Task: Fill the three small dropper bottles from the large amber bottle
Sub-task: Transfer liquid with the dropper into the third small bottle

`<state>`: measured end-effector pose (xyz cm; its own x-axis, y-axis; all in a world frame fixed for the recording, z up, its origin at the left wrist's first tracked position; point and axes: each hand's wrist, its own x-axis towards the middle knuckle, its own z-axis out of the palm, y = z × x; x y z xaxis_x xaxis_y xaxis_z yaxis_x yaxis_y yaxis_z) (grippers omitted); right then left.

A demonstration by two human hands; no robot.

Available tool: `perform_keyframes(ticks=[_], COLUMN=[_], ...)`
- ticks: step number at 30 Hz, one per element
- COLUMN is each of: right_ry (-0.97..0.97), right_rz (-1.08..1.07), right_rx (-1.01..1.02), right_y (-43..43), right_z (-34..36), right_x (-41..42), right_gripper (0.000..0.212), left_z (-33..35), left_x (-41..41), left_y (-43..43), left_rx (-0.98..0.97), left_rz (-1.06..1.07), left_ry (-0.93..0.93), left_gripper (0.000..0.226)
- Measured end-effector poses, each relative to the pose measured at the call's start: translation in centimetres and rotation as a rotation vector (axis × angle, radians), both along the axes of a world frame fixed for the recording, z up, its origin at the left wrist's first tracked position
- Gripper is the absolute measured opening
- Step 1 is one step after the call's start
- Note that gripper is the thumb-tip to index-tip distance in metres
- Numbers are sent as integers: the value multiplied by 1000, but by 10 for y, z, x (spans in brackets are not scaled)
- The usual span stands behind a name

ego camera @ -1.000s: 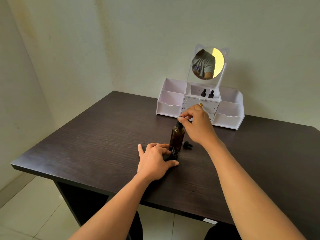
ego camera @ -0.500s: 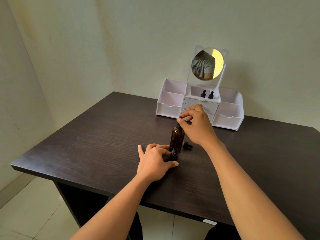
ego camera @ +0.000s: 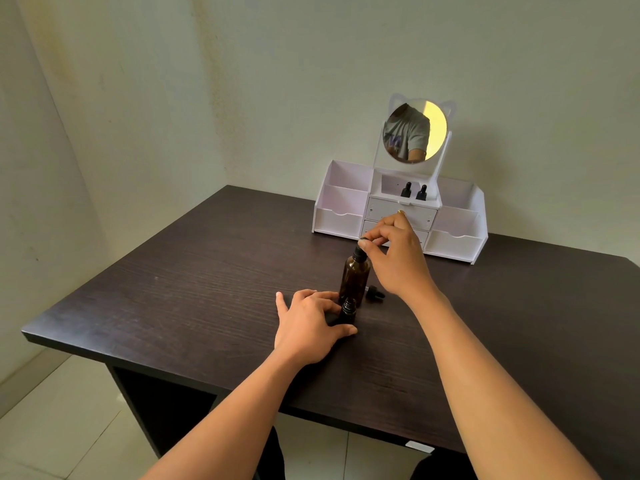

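The large amber bottle [ego camera: 354, 279] stands upright in the middle of the dark table. My right hand [ego camera: 398, 258] pinches the black dropper cap [ego camera: 361, 247] at the bottle's neck. In front of it stands a small dark dropper bottle [ego camera: 347, 309] with no cap on, and my left hand [ego camera: 311, 323] holds it at its base. That bottle's black dropper cap [ego camera: 374, 293] lies on the table just right of the amber bottle. Two more small dropper bottles [ego camera: 414, 191] stand in the white organizer's middle shelf.
A white desk organizer [ego camera: 398, 216] with drawers and a round cat-ear mirror [ego camera: 415, 132] stands at the back of the dark wooden table [ego camera: 194, 271]. Walls close in behind and at the left. The table's front edge is near my forearms.
My right hand has risen slightly at the amber bottle's neck, its fingers pinching the cap. The left hand has stayed on the small bottle.
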<state>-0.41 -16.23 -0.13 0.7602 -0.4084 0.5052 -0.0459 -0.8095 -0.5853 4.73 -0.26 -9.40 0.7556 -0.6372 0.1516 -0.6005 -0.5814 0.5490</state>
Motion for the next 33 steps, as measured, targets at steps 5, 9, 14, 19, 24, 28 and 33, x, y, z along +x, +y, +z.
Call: perform_keyframes(ticks=[5,9,14,19,24,28,33], right_ry=[10,27,17,10,-23,-24,-26], right_rz=[-7,-2,-11,-4,-6,-4,-5], right_rx=[14,20,19,16,33,43,57], right_y=[-1,-2,-2,-1,0,1,1], right_z=[0,0,0,0,-1,-2,-2], right_x=[0,0,0,0,0,1,1], right_gripper=[8,9,8,7,8,8,7], left_z=[1,1,1,0,-1,-1,0], left_x=[0,0,0,1,1,1,1], left_y=[1,1,1,1,0,0,1], left_rx=[-4,0,6,7,11,8,9], left_rz=[-5,-2,-2,-3,-1,-3,-6], left_ry=[3,-3,1,-2,-6,-5,-3], left_gripper=[43,44,43,45,44,44,44])
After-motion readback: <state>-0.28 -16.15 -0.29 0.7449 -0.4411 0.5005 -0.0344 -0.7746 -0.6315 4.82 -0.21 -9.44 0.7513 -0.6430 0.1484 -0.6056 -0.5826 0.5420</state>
